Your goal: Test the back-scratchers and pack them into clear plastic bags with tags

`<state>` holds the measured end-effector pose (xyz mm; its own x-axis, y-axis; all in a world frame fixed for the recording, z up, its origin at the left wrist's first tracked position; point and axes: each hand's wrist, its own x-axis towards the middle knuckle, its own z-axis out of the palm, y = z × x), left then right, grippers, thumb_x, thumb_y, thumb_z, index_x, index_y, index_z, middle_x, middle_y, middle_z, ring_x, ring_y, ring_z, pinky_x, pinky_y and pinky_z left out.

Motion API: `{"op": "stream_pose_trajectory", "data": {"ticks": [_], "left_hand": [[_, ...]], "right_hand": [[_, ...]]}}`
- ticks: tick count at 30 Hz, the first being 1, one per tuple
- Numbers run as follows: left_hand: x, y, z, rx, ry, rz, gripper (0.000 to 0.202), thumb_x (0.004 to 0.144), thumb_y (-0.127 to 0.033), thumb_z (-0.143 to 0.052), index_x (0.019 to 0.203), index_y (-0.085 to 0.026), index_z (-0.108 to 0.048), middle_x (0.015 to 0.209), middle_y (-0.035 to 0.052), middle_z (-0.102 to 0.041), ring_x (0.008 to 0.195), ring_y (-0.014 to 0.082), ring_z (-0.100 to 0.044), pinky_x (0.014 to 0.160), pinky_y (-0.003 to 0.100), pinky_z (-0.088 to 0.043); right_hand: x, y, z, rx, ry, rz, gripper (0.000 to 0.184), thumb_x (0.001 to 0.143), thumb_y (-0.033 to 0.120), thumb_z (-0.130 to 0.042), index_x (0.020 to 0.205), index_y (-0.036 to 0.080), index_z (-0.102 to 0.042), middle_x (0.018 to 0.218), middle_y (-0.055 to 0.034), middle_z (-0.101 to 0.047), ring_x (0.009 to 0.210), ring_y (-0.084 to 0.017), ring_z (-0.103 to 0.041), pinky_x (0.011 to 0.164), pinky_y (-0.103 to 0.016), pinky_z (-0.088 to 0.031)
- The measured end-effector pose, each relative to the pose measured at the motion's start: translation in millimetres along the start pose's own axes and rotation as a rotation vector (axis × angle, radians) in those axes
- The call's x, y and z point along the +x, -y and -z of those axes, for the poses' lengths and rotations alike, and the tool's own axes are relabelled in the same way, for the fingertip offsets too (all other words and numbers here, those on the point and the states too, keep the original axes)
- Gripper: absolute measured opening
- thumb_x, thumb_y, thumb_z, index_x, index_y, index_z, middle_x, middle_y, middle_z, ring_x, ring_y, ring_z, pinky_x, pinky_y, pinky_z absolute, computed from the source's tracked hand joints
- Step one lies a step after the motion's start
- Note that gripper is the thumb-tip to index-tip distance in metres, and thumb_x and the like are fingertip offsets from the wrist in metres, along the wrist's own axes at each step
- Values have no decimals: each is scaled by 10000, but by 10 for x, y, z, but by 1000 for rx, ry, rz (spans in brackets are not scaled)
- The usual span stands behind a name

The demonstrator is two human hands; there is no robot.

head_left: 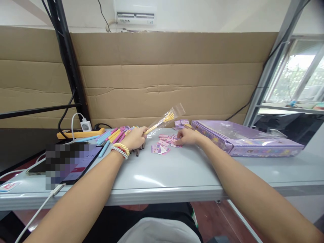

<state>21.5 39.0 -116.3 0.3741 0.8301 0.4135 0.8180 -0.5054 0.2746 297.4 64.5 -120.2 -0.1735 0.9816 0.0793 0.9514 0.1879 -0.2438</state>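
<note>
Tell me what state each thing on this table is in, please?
Left hand, closed around the clear bag.
Clear bag, lifted, tilted, yellow pen inside.
Right hand, fingers on the pink cards; grip unclear.
Purple box, lying flat.
Phone, screen lit, cable attached.
Power strip, charger plugged in.

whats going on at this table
A person works at a grey table. Their left hand grips a clear plastic sleeve with a yellow stick-like item inside, held at a slant above the table. Their right hand has its fingertips on a scatter of small pink cards; whether it has pinched one is unclear. A pile of pastel pens lies by the left hand, and a purple box sits to the right.
</note>
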Motion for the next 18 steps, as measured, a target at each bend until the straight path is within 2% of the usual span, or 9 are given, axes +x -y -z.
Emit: {"op": "stream_pose_trajectory", "data": {"ticks": [4,9,12,18], "left_hand": [[6,5,-6,45,-8,50,312,807,-224,-406,1030,-196,-622,948,88,-690,828,223,-606,668,282,-407],[-7,-22,11,45,28,121,276,778,-230,-422,963,-208,-625,907,79,-690,776,224,-599,589,279,-371],[-18,-39,23,48,52,116,247,760,-214,-425,906,-208,-624,845,70,-688,732,214,-592,569,274,-355],[-13,-47,18,57,76,114,218,761,-200,-422,882,-204,-604,833,57,-680,720,184,-590,570,255,-358]], "right_hand": [[-3,20,0,-26,22,-38,327,645,453,-738,799,178,-650,897,-55,-642,809,-203,-584,578,-255,-377],[-55,91,30,-4,93,-89,217,692,390,-714,684,182,-650,797,-31,-653,770,-191,-593,603,-271,-384],[-59,104,28,16,117,-75,181,704,333,-714,651,180,-632,761,-23,-648,749,-176,-588,600,-263,-377],[-9,54,-2,-1,49,-40,210,658,293,-734,708,173,-569,713,-2,-608,675,-148,-540,529,-233,-309]]}}
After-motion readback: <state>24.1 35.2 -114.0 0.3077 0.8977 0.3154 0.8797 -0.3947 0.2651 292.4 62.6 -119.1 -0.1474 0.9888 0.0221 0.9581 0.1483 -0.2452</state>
